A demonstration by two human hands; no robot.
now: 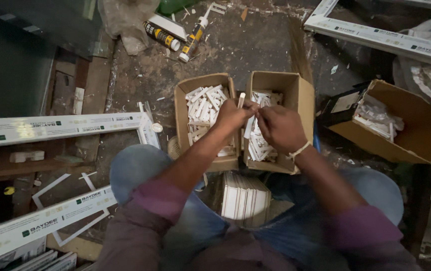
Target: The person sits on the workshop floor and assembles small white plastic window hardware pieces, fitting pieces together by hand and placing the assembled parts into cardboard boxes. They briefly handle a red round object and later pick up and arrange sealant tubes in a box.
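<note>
Floor: I see dirty, dim ground with two cardboard boxes [275, 85].
Strip: white strip [241, 100] above boxes.
Grip: my left hand [231, 116] and right hand [279, 127] both pinch it.

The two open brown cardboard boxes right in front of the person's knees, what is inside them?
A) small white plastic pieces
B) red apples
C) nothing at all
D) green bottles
A: both brown cardboard boxes, the left one and the right one, are filled with small white plastic pieces, and the left hand and right hand hold one thin white strip above them.
</note>
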